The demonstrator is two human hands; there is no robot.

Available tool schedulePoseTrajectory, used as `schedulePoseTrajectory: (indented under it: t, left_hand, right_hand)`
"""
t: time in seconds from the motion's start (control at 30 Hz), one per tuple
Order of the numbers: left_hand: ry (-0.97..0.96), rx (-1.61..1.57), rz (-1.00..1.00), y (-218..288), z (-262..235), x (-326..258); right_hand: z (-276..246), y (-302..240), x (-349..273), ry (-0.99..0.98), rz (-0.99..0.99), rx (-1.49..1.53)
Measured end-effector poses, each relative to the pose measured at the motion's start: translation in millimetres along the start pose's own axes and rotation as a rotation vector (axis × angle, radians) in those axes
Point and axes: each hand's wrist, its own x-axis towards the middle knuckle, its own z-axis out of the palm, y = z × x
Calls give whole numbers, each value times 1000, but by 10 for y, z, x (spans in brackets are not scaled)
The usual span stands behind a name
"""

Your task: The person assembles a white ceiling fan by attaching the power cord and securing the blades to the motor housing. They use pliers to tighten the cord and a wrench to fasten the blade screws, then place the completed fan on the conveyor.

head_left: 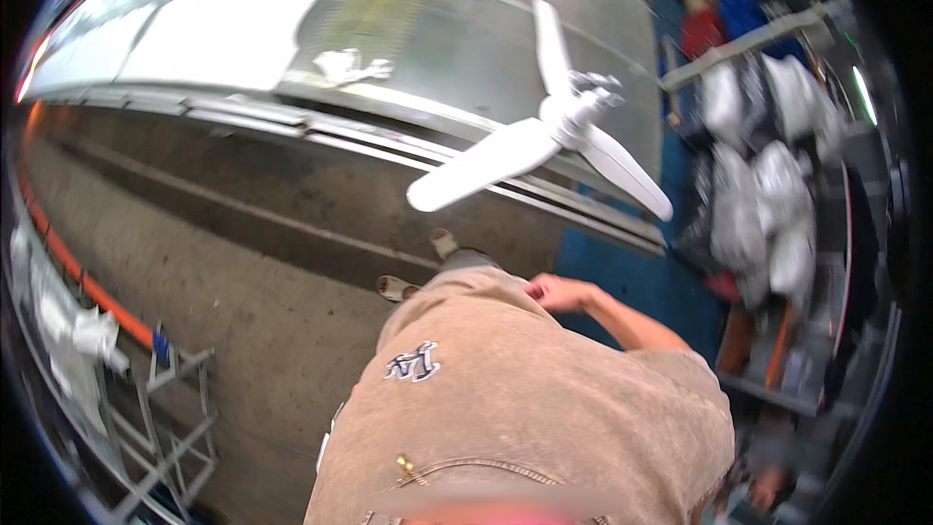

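Observation:
My right hand (561, 294) is at the front of my brown shirt (525, 369), close to its lower hem. Its fingers are curled in; what they hold, if anything, is hidden. My left hand does not show. Ahead of me runs a long table (466, 34) with a pale, shiny top and metal rails along its near edge. White sheets of material (228, 34) lie over its left part. A small crumpled white scrap (350, 66) rests near the table's front edge, beside a yellowish patch (374, 19).
A white three-bladed fan (562, 122) hangs between me and the table. Stuffed white and black bags (753, 194) are piled on the right, by a metal bar (748, 44). At left stand a grey metal frame (160, 428) and an orange rail (92, 287) with white material.

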Motion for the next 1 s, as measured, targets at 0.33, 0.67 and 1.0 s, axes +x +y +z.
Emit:
schedulePoseTrajectory:
  t: [0.33, 0.67, 1.0]
  left_hand:
    - [111, 200, 40, 585, 130, 459]
    - [654, -99, 144, 509, 385, 701]
    - [567, -41, 262, 779, -485, 1318]
  right_hand:
    - [-3419, -464, -206, 1685, -492, -124]
    - [-4215, -951, 281, 1479, -979, 128]
    - [-3334, -2203, 304, 1476, -1053, 3]
